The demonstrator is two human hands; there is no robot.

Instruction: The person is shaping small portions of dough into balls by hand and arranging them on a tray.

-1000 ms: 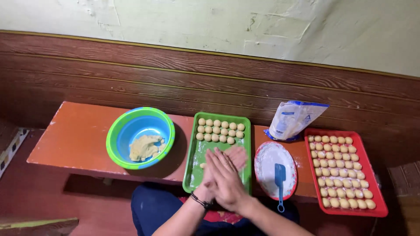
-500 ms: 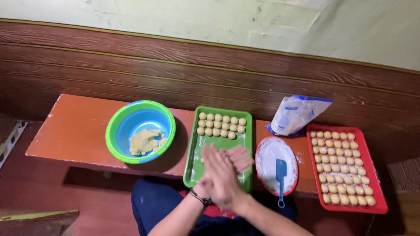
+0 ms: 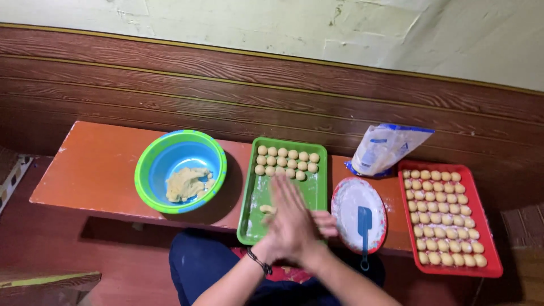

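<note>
Dough, hidden between the palms, cannot be seen; the left hand [image 3: 309,224] and right hand [image 3: 289,218] press flat together, fingers straight and closed, over the near end of the green tray [image 3: 254,212]. Dough balls [image 3: 286,160] fill the tray's far end; a small dough piece [image 3: 267,209] lies just left of the hands.

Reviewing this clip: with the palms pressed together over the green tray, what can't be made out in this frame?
- Head view: whatever lies between the palms is hidden; the left hand covers the right hand.
- Near end of the green tray: covered by both hands.
- Clear bag: contents unreadable through the glare.
- Person's forearms: cut off by the bottom edge.
- Blue spatula on the floured plate: too small to tell whether it is soiled.
</note>
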